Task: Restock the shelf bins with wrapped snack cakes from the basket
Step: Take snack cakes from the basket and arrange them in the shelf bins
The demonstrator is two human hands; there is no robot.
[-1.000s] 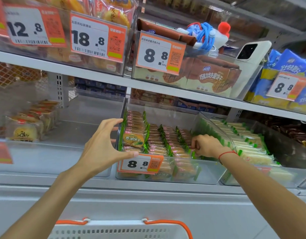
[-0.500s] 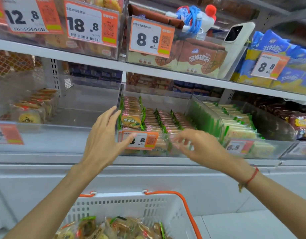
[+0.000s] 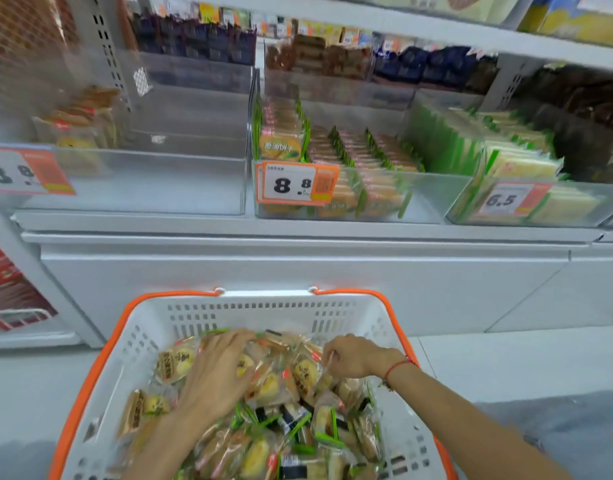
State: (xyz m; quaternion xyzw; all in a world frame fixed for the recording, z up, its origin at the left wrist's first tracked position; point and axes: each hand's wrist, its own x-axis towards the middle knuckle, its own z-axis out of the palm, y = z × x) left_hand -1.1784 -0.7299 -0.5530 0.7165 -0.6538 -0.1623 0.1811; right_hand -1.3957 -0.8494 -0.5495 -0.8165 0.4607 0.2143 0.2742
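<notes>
Basket (image 3: 152,327) is full of snack cakes (image 3: 263,389); middle bin (image 3: 433,199) part-stocked, left bin (image 3: 142,181) nearly bare. Our left hand (image 3: 215,372) lies flat on packets, right hand (image 3: 353,355) pinches a wrapper. Much left.

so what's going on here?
A person is restocking shelf bins. Both hands are down in the basket of wrapped cakes: the left hand lies spread over the pile, the right hand pinches a wrapper. The middle bin holds rows of cakes with room at its right; the left bin is mostly bare.
</notes>
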